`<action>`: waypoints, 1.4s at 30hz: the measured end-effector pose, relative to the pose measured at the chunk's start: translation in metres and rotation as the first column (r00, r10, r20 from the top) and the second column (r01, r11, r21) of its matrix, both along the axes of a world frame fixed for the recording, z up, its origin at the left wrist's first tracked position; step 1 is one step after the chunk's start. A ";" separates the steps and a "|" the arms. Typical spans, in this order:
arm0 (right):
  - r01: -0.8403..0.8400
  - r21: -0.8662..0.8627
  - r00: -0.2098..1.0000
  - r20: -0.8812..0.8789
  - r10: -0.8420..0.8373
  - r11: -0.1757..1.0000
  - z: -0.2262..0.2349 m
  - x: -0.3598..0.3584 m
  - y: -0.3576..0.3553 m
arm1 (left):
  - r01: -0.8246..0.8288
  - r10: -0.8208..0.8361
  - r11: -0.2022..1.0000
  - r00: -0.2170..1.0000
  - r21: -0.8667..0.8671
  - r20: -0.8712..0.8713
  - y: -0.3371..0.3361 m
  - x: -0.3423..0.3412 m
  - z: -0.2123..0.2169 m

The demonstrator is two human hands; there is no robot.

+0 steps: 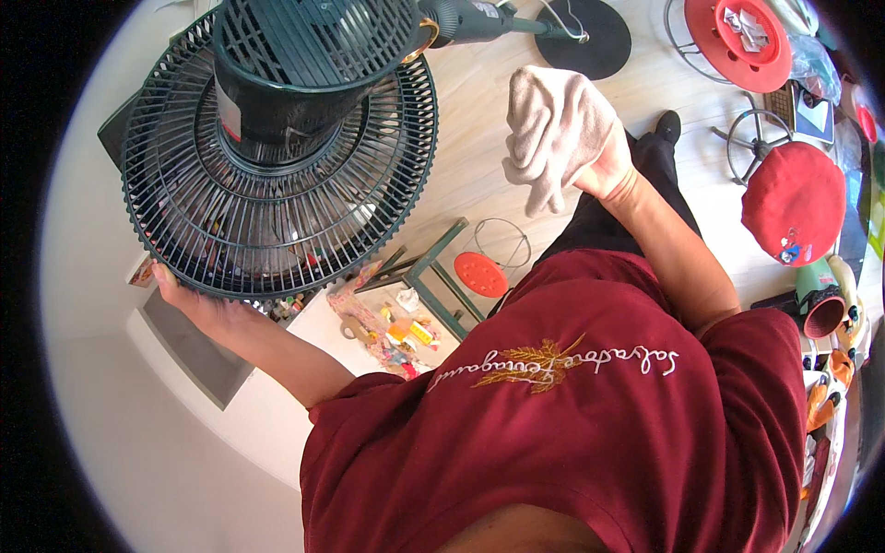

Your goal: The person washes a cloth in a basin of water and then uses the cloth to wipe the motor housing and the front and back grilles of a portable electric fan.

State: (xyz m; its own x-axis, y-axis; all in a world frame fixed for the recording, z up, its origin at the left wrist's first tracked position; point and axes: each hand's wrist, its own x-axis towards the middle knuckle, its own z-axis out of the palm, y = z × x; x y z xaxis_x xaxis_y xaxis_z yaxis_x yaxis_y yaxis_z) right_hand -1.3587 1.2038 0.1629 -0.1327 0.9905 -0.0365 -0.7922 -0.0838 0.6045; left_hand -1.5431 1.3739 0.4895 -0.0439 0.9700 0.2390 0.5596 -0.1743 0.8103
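A large dark green standing fan [304, 101] fills the upper left, with its round wire guard [406, 175] and motor housing turned up toward me. At the guard's lower left edge, my left hand [207, 309] grips the rim; some of its fingers are hidden by the guard. My right hand [607, 166] is closed on a bunched beige cloth [553, 134], raised to the right of the fan and apart from it. Part of the cloth drapes over the fingers and hides them.
The fan's round black base [590, 41] stands on the pale floor. Red round stools [793, 203] are at the right, one carrying paper scraps. A green metal frame [433, 286] and a cluttered patch of small items [396, 332] lie below the fan. A pale wall [78, 249] borders the left.
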 end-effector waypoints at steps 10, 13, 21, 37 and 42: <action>0.334 -0.045 -0.344 0.924 0.166 0.942 0.011 0.056 -0.021 | 0.008 -0.003 0.998 0.997 -0.055 0.080 0.010 -0.011 0.007; 0.031 -0.003 -0.636 0.772 0.022 1.000 -0.021 0.075 -0.009 | 0.032 -0.021 0.995 0.992 -0.090 0.122 0.022 -0.027 0.012; -0.081 -0.100 -0.643 0.766 0.024 0.992 -0.040 0.101 -0.020 | 0.068 -0.043 0.991 0.978 -0.116 0.205 0.032 -0.045 0.015; 0.302 -0.689 -0.158 0.645 0.747 0.659 -0.091 0.153 -0.113 | 0.189 -0.178 0.976 0.979 -0.111 0.104 0.026 -0.021 0.010; 0.242 -0.585 0.300 0.804 0.513 0.774 -0.051 0.112 -0.098 | 0.227 -0.217 0.969 0.971 -0.098 0.099 0.024 -0.029 0.012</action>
